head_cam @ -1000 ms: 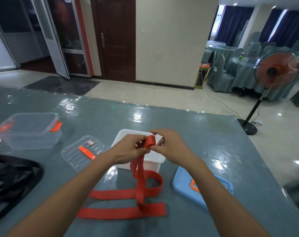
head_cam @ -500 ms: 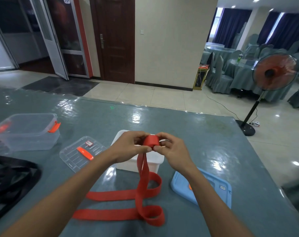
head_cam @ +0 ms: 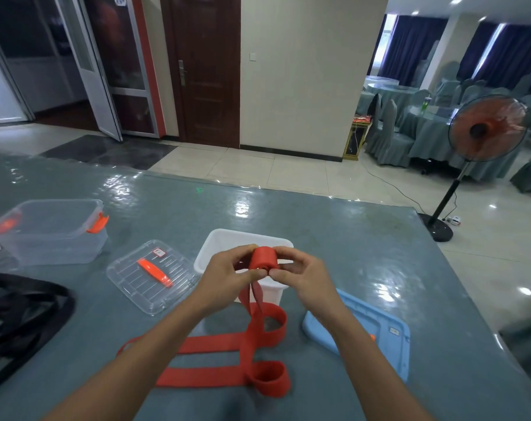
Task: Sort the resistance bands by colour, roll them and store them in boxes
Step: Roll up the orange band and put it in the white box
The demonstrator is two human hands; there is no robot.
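A red resistance band point(head_cam: 253, 326) was held over the white box point(head_cam: 227, 240), its top end wound into a tight roll point(head_cam: 263, 258). The roll was pinched btw. both hands: left hand point(head_cam: 227, 276) w/ thumb & fingers curled on its left side, right hand point(head_cam: 300, 276) likewise on its right. The unrolled rest hung down & lay looped on the grey table point(head_cam: 349, 238). A blue lid point(head_cam: 388, 335) was seen right of the box, a clear lid point(head_cam: 130, 287) & clear box point(head_cam: 51, 235) to the left, black bands point(head_cam: 21, 317) at far left.
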